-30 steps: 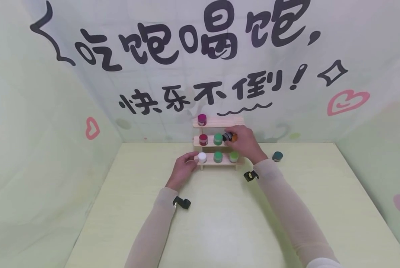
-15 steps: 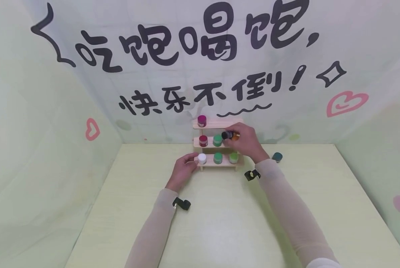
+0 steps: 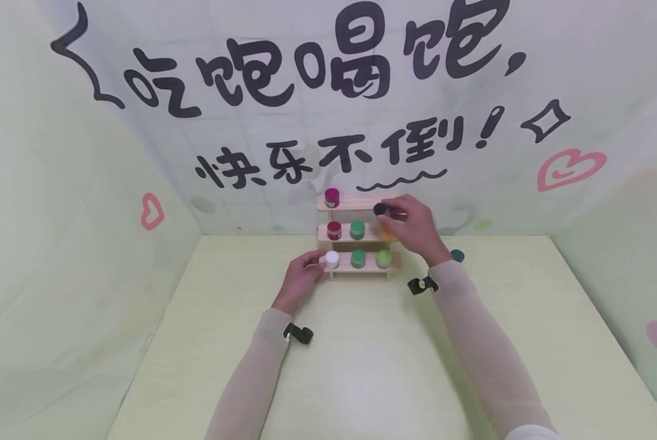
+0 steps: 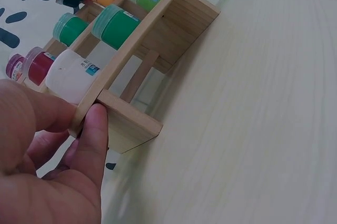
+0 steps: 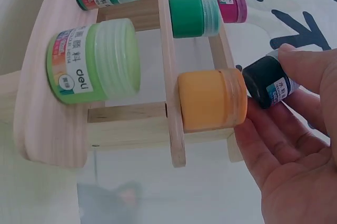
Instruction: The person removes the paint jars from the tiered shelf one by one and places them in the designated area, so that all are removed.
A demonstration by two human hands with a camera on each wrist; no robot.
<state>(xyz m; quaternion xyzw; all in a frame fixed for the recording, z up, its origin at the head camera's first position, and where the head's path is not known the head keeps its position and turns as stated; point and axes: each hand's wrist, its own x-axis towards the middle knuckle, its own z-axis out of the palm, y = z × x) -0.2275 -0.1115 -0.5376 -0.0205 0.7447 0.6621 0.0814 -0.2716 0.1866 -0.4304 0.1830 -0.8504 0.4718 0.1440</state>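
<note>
A three-step wooden rack (image 3: 361,269) stands at the back of the table, bearing paint jars. My left hand (image 3: 299,280) grips the left end of its lowest step, beside a white jar (image 4: 71,77). My right hand (image 3: 416,226) holds a dark paint jar (image 5: 266,82) between thumb and fingers, in front of the top step's right part. Just below it an orange jar (image 5: 210,100) stands at the right of the middle step, past a green jar (image 3: 357,230) and a dark red jar (image 3: 334,230). A magenta jar (image 3: 332,197) is on the top step's left end.
The lowest step also carries a green jar (image 3: 358,259) and a light green jar (image 5: 92,63). A dark teal jar (image 3: 457,255) is on the table to the right, partly behind the right wrist. A printed cloth (image 3: 284,128) hangs close behind the rack.
My right hand has moved up and to the right with the dark jar, from beside the middle step's green jar to the top step. The left hand keeps its place on the rack.
</note>
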